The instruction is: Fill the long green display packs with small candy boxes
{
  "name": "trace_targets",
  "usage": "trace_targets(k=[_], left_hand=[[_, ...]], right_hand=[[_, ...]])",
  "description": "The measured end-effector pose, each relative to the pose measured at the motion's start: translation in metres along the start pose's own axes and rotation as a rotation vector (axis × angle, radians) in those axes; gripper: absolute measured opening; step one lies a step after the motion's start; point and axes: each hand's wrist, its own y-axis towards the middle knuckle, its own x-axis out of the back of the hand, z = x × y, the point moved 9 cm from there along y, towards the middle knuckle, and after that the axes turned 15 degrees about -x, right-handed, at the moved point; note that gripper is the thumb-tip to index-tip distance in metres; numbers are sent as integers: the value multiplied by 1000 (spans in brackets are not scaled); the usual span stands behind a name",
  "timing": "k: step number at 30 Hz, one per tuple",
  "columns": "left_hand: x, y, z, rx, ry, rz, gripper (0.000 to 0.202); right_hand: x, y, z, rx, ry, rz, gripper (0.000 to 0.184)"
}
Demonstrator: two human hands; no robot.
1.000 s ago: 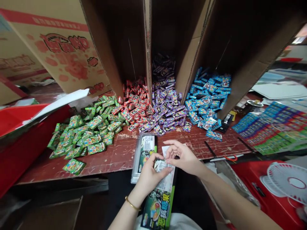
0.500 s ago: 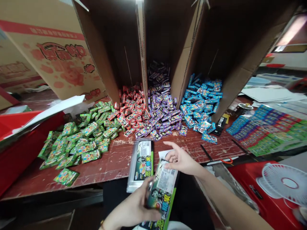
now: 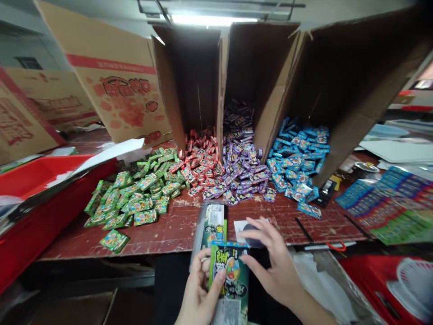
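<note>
My left hand [image 3: 199, 293] is closed around a flat green and black printed packet [image 3: 229, 275], held upright near the table's front edge. My right hand [image 3: 275, 266] touches the packet's right side with its fingers spread. Behind the packet lies a silvery tray [image 3: 211, 221] with another printed packet in it, and a small white card [image 3: 241, 228] beside it. Piles of small candy packs cover the red table [image 3: 169, 230]: green packs [image 3: 138, 194], red packs [image 3: 199, 164], purple packs [image 3: 241, 167] and blue packs [image 3: 296, 162].
Tall open cardboard boxes [image 3: 257, 67] stand behind the piles. A printed carton [image 3: 115, 90] leans at the back left. A red bin [image 3: 30, 194] sits at the left. Rows of sorted packs [image 3: 389, 198] lie at the right, with a white fan [image 3: 414, 280] below.
The packet has been turned over, so its coloured front faces me instead of the white label. My left hand has risen to grip it upright, and my right hand moved down onto its side.
</note>
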Motion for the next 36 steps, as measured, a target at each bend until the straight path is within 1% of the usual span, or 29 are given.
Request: trace_targets(k=[2, 3, 5, 6, 7, 9, 11, 12, 14, 16, 18, 20, 22, 25, 28, 31, 33, 36], left_hand=[[4, -6, 2, -47, 40, 1, 53], [6, -6, 2, -85, 89, 13, 54], [8, 0, 4, -135, 199, 57, 47], [9, 5, 6, -134, 242, 82, 40], [11, 11, 10, -119, 267, 94, 33], [15, 23, 14, -91, 252, 78, 22], [17, 32, 14, -110, 208, 50, 15], [16, 36, 12, -132, 186, 41, 13], [12, 40, 9, -175, 153, 46, 12], [8, 41, 7, -202, 135, 47, 13], [8, 40, 4, -224, 126, 24, 17], [10, 39, 2, -218, 139, 9, 23], [9, 38, 1, -182, 165, 23, 25], [7, 37, -1, -129, 195, 43, 18], [6, 37, -1, -50, 141, 14, 21], [6, 39, 2, 21, 68, -24, 23], [5, 41, 2, 16, 78, -24, 20], [-1, 43, -1, -43, 170, 65, 16]], right_hand=[[-16, 8, 7, 46, -32, 149, 65], [-21, 11, 4, 37, -21, 191, 63], [-30, 15, -7, -9, 19, 228, 60], [-33, 15, -14, -31, 39, 227, 58], [-33, 15, -22, -49, 60, 197, 57], [-27, 13, -39, -95, 97, 57, 55], [-21, 8, -54, -148, 131, -93, 52], [-21, 6, -59, -165, 149, -128, 50], [-30, 3, -61, -170, 177, -108, 46], [-38, 3, -56, -140, 204, -76, 42], [-38, 3, -51, -118, 255, -104, 43], [-34, 2, -50, -136, 319, -138, 49], [-36, 2, -52, -201, 366, -106, 57], [-43, 4, -53, -314, 420, -6, 64], [-43, 10, -48, -398, 516, 43, 68], [-45, 20, -47, -492, 592, 120, 71], [-44, 25, -52, -554, 620, 160, 69], [-41, 26, -63, -616, 626, 179, 66]])
